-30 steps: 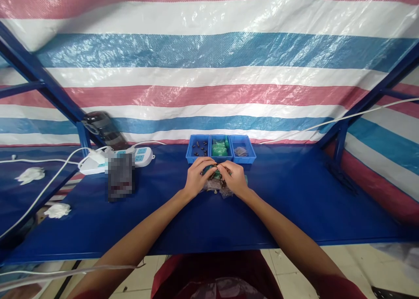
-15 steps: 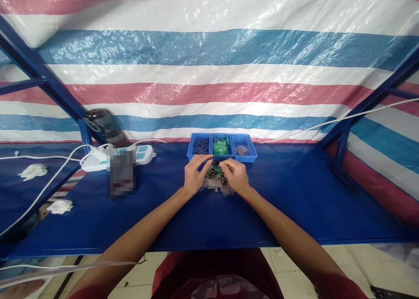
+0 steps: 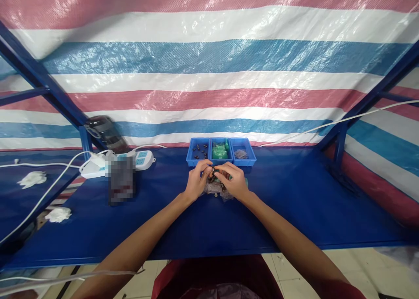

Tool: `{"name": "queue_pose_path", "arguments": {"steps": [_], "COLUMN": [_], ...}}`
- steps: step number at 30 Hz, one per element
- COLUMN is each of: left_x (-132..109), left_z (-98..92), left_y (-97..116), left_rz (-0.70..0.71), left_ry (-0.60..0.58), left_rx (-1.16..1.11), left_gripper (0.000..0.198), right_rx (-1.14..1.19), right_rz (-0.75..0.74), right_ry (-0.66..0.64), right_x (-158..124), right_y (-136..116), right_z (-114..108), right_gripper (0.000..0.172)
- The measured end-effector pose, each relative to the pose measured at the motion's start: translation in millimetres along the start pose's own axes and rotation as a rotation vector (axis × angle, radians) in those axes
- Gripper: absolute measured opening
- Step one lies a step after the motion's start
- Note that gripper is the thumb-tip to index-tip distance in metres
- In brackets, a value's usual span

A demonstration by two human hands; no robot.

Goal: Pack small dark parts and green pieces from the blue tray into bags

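My left hand (image 3: 197, 179) and my right hand (image 3: 234, 180) meet over a small pile, fingertips pinched together around a small dark metallic part (image 3: 213, 170). What exactly each fingertip grips is too small to make out. Under the hands lie clear plastic bags (image 3: 214, 187) with small dark and brassy pieces, partly hidden by my fingers. Just beyond stand three joined blue bins: the left bin (image 3: 189, 158) holds several small dark fittings (image 3: 198, 151), the middle one a green bundle in plastic (image 3: 220, 150), the right one small translucent pieces (image 3: 241, 154).
On the left of the blue table (image 3: 288, 194) are a white power strip (image 3: 144, 160), a blurred-out dark object (image 3: 121, 181) and a dark bottle (image 3: 108, 133). White crumpled tissues (image 3: 59, 214) lie further left. Blue frame posts (image 3: 341, 144) and a striped tarp (image 3: 209, 56) stand behind.
My hands have drawn closer together, their fingertips now meeting at the small part. The whole scene sits slightly lower in view as the head tilted.
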State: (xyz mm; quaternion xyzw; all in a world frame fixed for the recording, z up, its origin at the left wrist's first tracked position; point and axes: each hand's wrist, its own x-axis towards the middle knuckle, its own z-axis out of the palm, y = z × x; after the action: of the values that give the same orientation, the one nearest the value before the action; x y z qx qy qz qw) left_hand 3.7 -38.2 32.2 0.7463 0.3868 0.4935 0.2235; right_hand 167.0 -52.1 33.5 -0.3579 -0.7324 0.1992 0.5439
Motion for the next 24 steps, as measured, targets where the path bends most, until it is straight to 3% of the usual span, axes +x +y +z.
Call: {"name": "queue_pose_path", "arguments": {"steps": [7,16,24], "left_x": [-2.0,-0.3,-1.3], "left_z": [1.6,0.8,0.3], "left_y": [-3.0,-3.9,-2.4], "left_rz": [-0.005,0.057,0.074], "left_ry": [-0.037,0.086,0.032], "left_rx": [0.020,0.084,0.076], "left_gripper": [0.024,0.025,0.025], "right_rx": [-0.029,-0.077,-0.069], "right_rz": [-0.001,0.079,0.042], "right_ry": [-0.021,0.045,0.028], "right_x": [-0.2,1.3,1.1], "right_y": [-0.4,0.9,-0.5], "right_z": [0.8,-0.7,-0.2], "right_gripper": [0.019,0.022,0.021]}}
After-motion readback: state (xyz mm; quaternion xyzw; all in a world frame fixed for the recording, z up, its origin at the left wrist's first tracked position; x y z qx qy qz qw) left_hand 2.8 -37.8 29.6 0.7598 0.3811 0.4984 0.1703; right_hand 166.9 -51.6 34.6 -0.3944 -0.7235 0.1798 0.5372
